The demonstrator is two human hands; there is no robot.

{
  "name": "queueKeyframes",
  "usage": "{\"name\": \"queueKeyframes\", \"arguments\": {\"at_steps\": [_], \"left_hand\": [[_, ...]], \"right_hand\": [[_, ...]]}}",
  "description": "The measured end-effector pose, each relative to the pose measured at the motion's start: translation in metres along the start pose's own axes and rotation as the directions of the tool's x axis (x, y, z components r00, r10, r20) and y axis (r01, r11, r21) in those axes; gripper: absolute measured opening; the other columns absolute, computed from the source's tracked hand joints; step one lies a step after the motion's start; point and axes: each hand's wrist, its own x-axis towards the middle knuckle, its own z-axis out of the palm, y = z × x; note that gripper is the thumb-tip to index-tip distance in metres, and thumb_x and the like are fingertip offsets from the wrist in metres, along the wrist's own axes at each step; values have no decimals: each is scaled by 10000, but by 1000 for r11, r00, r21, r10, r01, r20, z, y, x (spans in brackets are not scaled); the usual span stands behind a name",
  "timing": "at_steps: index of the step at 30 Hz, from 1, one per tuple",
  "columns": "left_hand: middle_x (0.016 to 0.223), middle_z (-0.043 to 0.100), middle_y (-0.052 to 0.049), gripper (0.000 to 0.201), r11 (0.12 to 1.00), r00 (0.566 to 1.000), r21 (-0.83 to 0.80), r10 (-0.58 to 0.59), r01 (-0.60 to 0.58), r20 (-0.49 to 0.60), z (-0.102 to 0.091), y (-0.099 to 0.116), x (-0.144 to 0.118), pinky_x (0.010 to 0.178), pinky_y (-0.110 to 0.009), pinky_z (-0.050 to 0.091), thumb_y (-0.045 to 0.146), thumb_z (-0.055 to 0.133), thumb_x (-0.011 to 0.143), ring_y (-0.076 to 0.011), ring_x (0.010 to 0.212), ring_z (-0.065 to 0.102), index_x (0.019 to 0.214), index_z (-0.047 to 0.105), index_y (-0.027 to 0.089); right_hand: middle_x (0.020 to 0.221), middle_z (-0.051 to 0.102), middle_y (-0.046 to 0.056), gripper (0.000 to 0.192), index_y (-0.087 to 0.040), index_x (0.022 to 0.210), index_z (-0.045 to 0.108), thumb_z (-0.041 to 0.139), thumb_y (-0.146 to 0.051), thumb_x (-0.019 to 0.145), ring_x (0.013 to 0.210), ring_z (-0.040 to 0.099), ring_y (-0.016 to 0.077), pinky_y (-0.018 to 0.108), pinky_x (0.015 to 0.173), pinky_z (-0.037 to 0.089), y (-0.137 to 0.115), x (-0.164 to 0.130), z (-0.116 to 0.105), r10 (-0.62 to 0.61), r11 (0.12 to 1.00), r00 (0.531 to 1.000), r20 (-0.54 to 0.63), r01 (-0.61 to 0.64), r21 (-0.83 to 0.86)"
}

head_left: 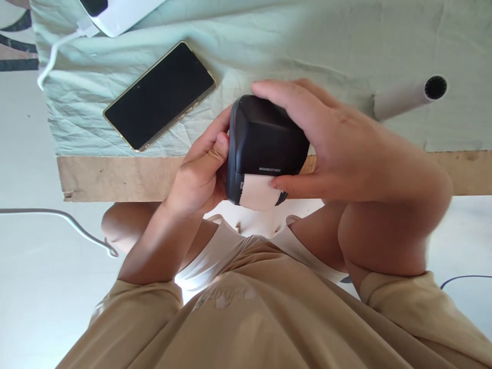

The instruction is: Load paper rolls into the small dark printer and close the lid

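Note:
A black label printer [269, 138] marked NIIMBOT is held up over the table's front edge. A strip of pale label paper [259, 191] sticks out of its near side. My left hand [205, 169] grips the printer's left side, its thumb against the casing and its other fingers partly hidden behind. My right hand [315, 133] wraps the right side. Its thumb lies on the label strip, and its fingers reach over the printer's top. The printer's underside is hidden.
A dark-screened phone [159, 97] lies on the green cloth [238, 31], left of the printer. A white tube [403, 100] rests to the right. A white device [119, 15] with a cable [57, 48] is at top left. The table's bare wooden edge [115, 177] runs before me.

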Motion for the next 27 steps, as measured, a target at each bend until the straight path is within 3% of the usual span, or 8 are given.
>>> {"name": "queueKeyframes", "arguments": {"at_steps": [6,9,11,15,17,21,24,27], "left_hand": [[1217,839,-43,348,995,993,-101,-3,15,116,-1,-2,3,988,-398,707,518,643,1104,-328,1409,749,1253,786,237],[1358,819,-53,506,999,986,-25,-15,20,164,-6,-2,4,854,-364,701,483,806,981,-346,1358,770,1427,705,265],[1397,804,-60,595,999,986,23,-34,31,164,-8,-2,5,793,-329,679,473,863,929,-353,1354,765,1457,674,272],[1328,811,-60,575,998,988,49,-41,34,150,-9,0,6,696,-289,635,507,831,960,-344,1316,778,1462,681,271],[1283,817,-58,545,999,987,29,-36,32,157,-8,0,5,667,-281,620,467,834,962,-331,1257,800,1451,704,265],[1188,829,-56,360,1000,979,-21,2,2,206,-5,1,6,696,-266,614,421,786,1015,-274,1117,833,1334,767,256],[1156,824,-49,439,1000,979,-13,-4,7,206,-6,1,6,641,-248,581,425,805,1001,-225,964,824,1400,733,257],[1102,807,-48,521,999,987,35,-42,37,157,-8,0,4,614,-264,576,441,827,965,-233,891,818,1429,706,238]], "right_hand": [[1538,671,17,560,-327,1541,599,700,-489,1015,1504,610,253,494,1283,596,0,-8,-6,-226,974,941,-253,211,-83],[1183,723,34,321,-341,1314,734,653,-519,1059,1227,701,251,495,1118,647,-3,-15,-7,-161,984,833,-530,96,-149],[887,586,29,225,-325,1179,781,667,-483,1066,930,673,204,456,991,653,-4,-17,-4,-72,983,737,-672,-61,-172],[799,483,4,126,-274,981,754,663,-322,1053,717,502,105,341,846,593,-7,-12,6,-30,979,623,-782,-140,-148],[749,523,-7,164,-259,878,680,631,-291,1031,674,513,104,313,761,538,-13,-7,12,-93,984,642,-761,-56,-167],[919,748,6,141,-272,1015,717,585,-251,973,696,588,150,334,667,380,-30,2,19,88,933,895,-437,-228,-278],[1111,802,18,282,-288,1191,747,556,-237,990,807,652,177,324,637,282,-38,6,17,301,871,926,-227,-364,-330],[1038,800,1,360,-304,1293,732,595,-237,967,841,673,180,295,657,330,-34,6,13,277,904,946,-169,-316,-289]]}}
